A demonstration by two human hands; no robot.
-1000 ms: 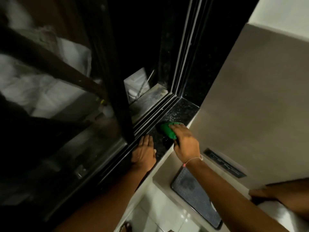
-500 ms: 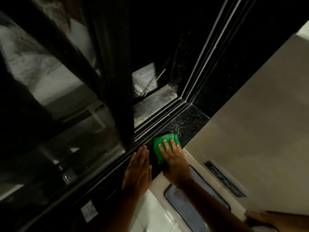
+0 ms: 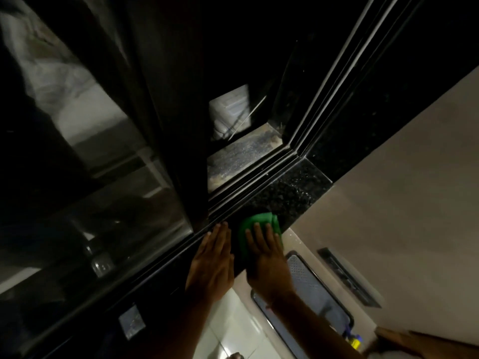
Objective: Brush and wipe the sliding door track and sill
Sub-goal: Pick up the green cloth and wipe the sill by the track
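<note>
No text, label or number can be read anywhere — the picture is too dim and blurred.

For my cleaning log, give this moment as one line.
step: wiping sill | right hand: flat on green cloth | left hand: flat on black sill | track: beside cloth

Place: a home interior, dimly lit.
Door: dark-framed sliding door [image 3: 166, 141] with glass panes.
Sill: black speckled stone sill [image 3: 290, 193] beside the metal track [image 3: 248, 182].
Floor: glossy pale floor tiles [image 3: 233, 322].
Wall: plain beige wall [image 3: 404, 182] with a small vent slot [image 3: 347, 277].
</note>
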